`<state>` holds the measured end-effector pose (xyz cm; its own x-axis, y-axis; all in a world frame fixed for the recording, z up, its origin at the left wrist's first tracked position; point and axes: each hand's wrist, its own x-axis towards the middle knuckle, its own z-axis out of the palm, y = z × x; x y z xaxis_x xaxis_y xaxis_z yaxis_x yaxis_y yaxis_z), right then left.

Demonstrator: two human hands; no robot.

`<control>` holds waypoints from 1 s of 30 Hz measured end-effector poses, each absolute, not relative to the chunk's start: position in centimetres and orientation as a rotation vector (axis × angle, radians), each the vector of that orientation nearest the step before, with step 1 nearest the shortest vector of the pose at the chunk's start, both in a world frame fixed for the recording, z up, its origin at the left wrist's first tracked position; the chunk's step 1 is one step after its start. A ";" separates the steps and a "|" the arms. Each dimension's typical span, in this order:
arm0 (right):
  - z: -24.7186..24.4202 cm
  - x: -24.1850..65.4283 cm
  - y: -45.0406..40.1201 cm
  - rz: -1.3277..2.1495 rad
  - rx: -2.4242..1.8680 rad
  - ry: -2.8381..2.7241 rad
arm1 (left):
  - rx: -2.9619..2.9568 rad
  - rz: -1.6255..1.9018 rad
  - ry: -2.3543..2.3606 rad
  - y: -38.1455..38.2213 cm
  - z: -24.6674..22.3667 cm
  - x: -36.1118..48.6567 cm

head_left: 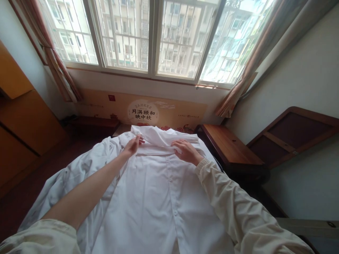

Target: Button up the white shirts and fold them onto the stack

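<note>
A white button-up shirt [148,190] lies spread out in front of me, its button placket running down the middle. Across its far end a strip of the same white cloth, seemingly a sleeve, is folded sideways. My left hand [134,144] pinches this cloth near its left end, with the fingers closed. On the strip's right part rests my right hand [186,151], its fingers stretched over the fabric and the thumb apart from them. The surface beneath the shirt is mostly hidden by cloth.
Rumpled white and grey cloth [87,165] lies left of the shirt. A brown wooden table [233,144] stands to the right, beside a wooden panel [293,135] against the wall. Beyond are a printed board [169,107] and a barred window [127,31]. An orange cabinet [23,123] is at left.
</note>
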<state>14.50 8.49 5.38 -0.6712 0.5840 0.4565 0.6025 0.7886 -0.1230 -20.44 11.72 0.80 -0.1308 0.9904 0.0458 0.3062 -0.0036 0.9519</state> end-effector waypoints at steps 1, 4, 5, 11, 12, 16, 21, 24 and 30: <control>5.5 15.3 8.7 -0.067 -0.972 -2.441 | 1.257 1.218 1.504 11.9 1.2 -20.2; 5.3 17.9 9.9 -0.090 -1.211 -2.281 | 0.996 1.276 1.619 12.4 2.2 -20.0; 5.2 18.8 10.4 -0.090 -1.273 -2.235 | 1.001 1.273 1.712 12.5 2.4 -20.0; 4.5 23.1 13.3 -0.094 -1.539 -1.966 | 1.455 1.327 2.182 13.3 2.7 -20.0; 4.6 23.5 13.8 -0.053 -1.566 -1.924 | 1.512 1.308 2.191 13.5 2.5 -20.0; 5.5 24.1 15.1 0.302 -1.622 -1.772 | 1.422 1.109 2.172 14.4 1.6 -20.7; 6.3 25.2 16.2 0.758 -1.527 -1.469 | 1.293 1.231 2.069 14.7 1.0 -21.8; 6.3 26.2 16.8 0.850 -1.513 -1.284 | 1.263 1.446 1.959 14.5 1.7 -22.2; 5.8 27.6 17.9 0.956 -1.460 -1.217 | 1.012 1.677 1.617 12.7 3.5 -23.1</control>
<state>27.57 17.86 5.85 0.1912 0.9814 0.0147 0.2183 -0.0279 -0.9755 -23.09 12.71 3.52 -0.5344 0.8368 0.1194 0.0889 -0.0848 0.9924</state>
